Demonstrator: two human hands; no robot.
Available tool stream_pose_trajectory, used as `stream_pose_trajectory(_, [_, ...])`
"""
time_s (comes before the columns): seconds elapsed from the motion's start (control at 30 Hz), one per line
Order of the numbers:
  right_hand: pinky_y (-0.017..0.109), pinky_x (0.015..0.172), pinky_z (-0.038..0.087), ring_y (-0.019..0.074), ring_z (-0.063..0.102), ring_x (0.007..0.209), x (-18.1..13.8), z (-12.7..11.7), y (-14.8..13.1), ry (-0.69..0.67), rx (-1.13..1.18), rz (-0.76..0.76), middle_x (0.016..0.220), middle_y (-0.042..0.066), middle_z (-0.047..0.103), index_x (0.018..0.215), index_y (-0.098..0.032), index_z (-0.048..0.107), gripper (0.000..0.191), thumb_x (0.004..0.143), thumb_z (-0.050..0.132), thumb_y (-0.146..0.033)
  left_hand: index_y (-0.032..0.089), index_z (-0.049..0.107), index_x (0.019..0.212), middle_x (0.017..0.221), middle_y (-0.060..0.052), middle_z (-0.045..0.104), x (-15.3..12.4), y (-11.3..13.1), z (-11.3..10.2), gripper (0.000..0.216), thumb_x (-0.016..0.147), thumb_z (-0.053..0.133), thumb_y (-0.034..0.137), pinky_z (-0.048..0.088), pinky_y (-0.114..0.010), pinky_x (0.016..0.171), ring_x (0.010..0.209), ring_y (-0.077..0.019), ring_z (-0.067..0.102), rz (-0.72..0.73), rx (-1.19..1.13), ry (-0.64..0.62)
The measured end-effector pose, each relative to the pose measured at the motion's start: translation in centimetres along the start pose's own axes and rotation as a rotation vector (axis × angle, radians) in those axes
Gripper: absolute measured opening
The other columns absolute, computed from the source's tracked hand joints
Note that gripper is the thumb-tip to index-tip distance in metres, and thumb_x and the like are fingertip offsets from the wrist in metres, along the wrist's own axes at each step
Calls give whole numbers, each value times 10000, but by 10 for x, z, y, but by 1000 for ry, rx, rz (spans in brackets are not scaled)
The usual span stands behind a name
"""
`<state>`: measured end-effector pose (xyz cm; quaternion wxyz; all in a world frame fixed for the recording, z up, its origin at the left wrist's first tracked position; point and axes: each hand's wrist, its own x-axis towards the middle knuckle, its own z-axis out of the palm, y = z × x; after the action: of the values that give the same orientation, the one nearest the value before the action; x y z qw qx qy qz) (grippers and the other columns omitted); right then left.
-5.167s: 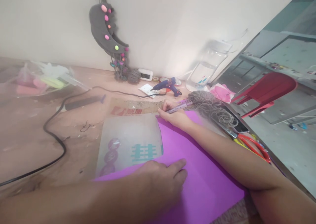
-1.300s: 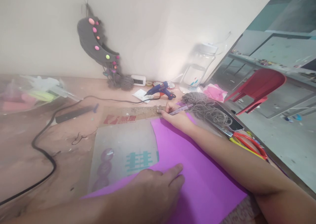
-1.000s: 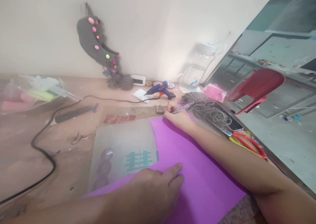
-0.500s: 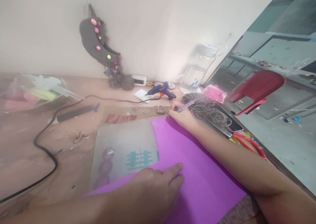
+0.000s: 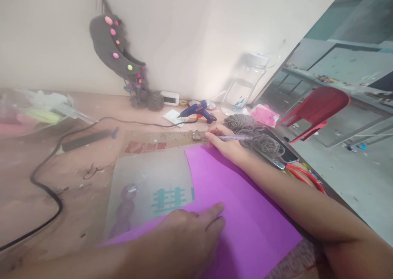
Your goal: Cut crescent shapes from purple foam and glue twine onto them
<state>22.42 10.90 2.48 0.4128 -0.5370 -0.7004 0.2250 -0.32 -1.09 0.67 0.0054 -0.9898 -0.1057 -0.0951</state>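
Note:
A sheet of purple paper (image 5: 236, 201) lies on the table over a clear plastic sheet (image 5: 138, 172) with green and red print. My left hand (image 5: 193, 234) rests flat on the paper near its middle, fingers stretched out and pointing right. At the paper's far edge, my right hand (image 5: 222, 141) is closed around a pen (image 5: 235, 137). The pen lies nearly level between thumb and fingers, its back end pointing right. Its tip is hidden by the fingers. Just behind that hand is a heap of grey yarn (image 5: 245, 125).
A blue glue gun (image 5: 198, 110) lies at the back, its black cord (image 5: 46, 193) curving left. Right of the paper are a phone (image 5: 284, 148) and red-handled scissors (image 5: 307, 176). A water bottle (image 5: 244, 82) stands by the wall. A red chair (image 5: 322, 107) is beyond the table.
The pen in my right hand has tipped from slanting upward to nearly level. My left hand still presses the paper. The whole view has shifted slightly.

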Motion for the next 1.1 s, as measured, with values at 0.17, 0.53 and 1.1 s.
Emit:
stream_pose_trajectory(0.17, [370,902,466,235,636,971,23,0,9,-85,-357,-204,1058,92,683,978,-210,714,193,910,579,-330,155,632,1288,1385,-89,619,1,-1,2,356,977,479,238,335,-293,431,920,-133,682,0,-4,-1])
stream_pose_trajectory(0.53, [298,711,467,179,610,727,21,-17,-9,-300,-303,-203,789,18,648,886,-192,693,99,846,653,-273,155,578,1346,1460,-105,552,0,0,9,388,981,476,237,369,-307,464,701,-109,667,-38,-67,-27])
stream_pose_trajectory(1.1, [323,807,504,208,629,868,11,-9,-7,-389,-499,-408,963,88,663,1001,-176,716,166,932,567,-193,146,607,1308,1440,-80,574,2,-3,-4,389,958,443,189,283,-343,424,603,-108,618,-28,-34,-46])
